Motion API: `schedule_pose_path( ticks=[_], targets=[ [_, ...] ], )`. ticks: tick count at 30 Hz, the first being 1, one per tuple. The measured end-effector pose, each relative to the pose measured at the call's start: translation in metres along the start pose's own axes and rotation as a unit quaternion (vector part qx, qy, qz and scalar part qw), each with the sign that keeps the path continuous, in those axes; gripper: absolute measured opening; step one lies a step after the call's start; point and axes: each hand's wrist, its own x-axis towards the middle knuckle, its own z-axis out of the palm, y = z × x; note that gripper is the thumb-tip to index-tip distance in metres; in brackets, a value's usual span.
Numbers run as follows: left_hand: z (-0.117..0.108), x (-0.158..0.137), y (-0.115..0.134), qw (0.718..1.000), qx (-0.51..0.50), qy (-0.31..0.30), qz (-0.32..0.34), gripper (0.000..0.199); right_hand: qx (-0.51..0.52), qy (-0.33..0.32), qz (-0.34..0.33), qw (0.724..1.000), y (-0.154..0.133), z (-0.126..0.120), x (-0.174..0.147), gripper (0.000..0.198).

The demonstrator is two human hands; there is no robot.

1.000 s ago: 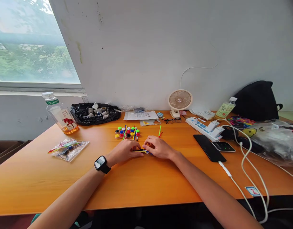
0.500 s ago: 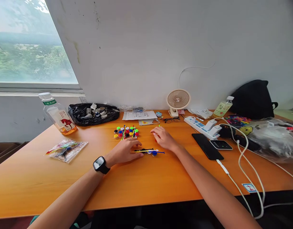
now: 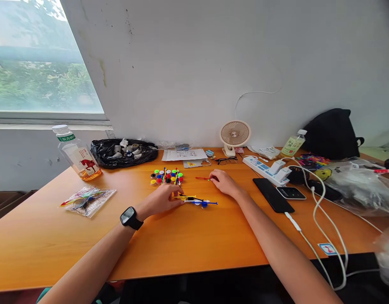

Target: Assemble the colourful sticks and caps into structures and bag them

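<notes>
My left hand [image 3: 163, 199], with a black watch on the wrist, has its thumb and fingers closed around the near end of a thin yellow plastic stick [image 3: 182, 196]. Black, white and blue plastic pieces [image 3: 204, 203] lie against that stick in a small bundle. My right hand [image 3: 224, 183] pinches one end of a thin red stick [image 3: 201, 178], which points left just above the tabletop. Behind my left hand stand several small round pots with coloured lids [image 3: 173, 172], with more coloured sticks among them.
A drink bottle [image 3: 79, 154] and a clear bag of parts [image 3: 88, 200] are at left. Behind are a black plastic bag [image 3: 102, 158], papers [image 3: 183, 155], glasses [image 3: 226, 160] and a fan [image 3: 235, 134]. A power strip [image 3: 266, 171], phone [image 3: 273, 195] and cables fill the right.
My right hand has drawn slightly right and nearer, and a red stick now shows in its fingers. My left hand has moved slightly left, and the yellow stick now tilts.
</notes>
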Motion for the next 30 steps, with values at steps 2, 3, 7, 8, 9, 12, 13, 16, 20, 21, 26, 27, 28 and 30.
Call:
schedule_pose_path(
  ticks=[2,3,7,8,9,12,13,16,20,21,26,27,28,30],
  targets=[
    [0.012,0.002,0.001,0.999,-0.004,0.036,-0.013,0.030,-0.022,0.001,0.012,1.000,-0.002,-0.001,-0.001,0.017],
    [0.018,0.002,0.002,0.999,-0.007,0.050,-0.014,0.029,-0.036,0.002,0.016,0.999,-0.002,-0.001,-0.002,0.016],
    [0.030,0.000,0.014,0.996,-0.080,0.037,0.000,0.043,-0.085,0.009,0.030,0.996,-0.001,-0.001,-0.003,0.017],
    [0.031,-0.001,0.018,0.994,-0.106,0.020,0.009,0.047,-0.091,0.009,0.034,0.995,-0.001,0.000,-0.003,0.018],
    [0.031,-0.003,0.021,0.992,-0.126,0.003,0.019,0.051,-0.095,0.008,0.039,0.995,-0.001,0.000,-0.003,0.019],
    [0.031,-0.006,0.027,0.990,-0.133,-0.020,0.044,0.060,-0.096,0.006,0.054,0.994,-0.001,0.002,-0.004,0.021],
    [0.031,-0.007,0.029,0.991,-0.120,-0.017,0.051,0.062,-0.096,0.006,0.057,0.994,-0.002,0.002,-0.004,0.021],
    [0.033,-0.007,0.032,0.994,-0.080,0.010,0.073,0.061,-0.100,0.004,0.065,0.993,-0.002,0.003,-0.005,0.021],
    [0.036,-0.002,0.031,0.995,-0.053,0.038,0.079,0.040,-0.098,-0.006,0.079,0.992,0.001,0.005,-0.005,0.030],
    [0.036,0.001,0.030,0.995,-0.047,0.039,0.077,0.035,-0.098,-0.009,0.084,0.992,0.002,0.005,-0.004,0.031],
    [0.039,0.013,0.024,0.996,0.003,0.057,0.074,0.033,-0.116,-0.017,0.106,0.987,-0.002,0.006,-0.004,0.032],
    [0.040,0.014,0.022,0.995,0.012,0.064,0.072,0.034,-0.121,-0.019,0.109,0.987,-0.003,0.006,-0.004,0.033],
    [0.040,0.016,0.022,0.995,0.021,0.070,0.071,0.035,-0.126,-0.020,0.112,0.985,-0.005,0.005,-0.004,0.034],
    [0.042,0.018,0.021,0.993,0.044,0.077,0.077,0.034,-0.141,-0.024,0.122,0.982,-0.007,0.004,-0.004,0.036]
  ],
)
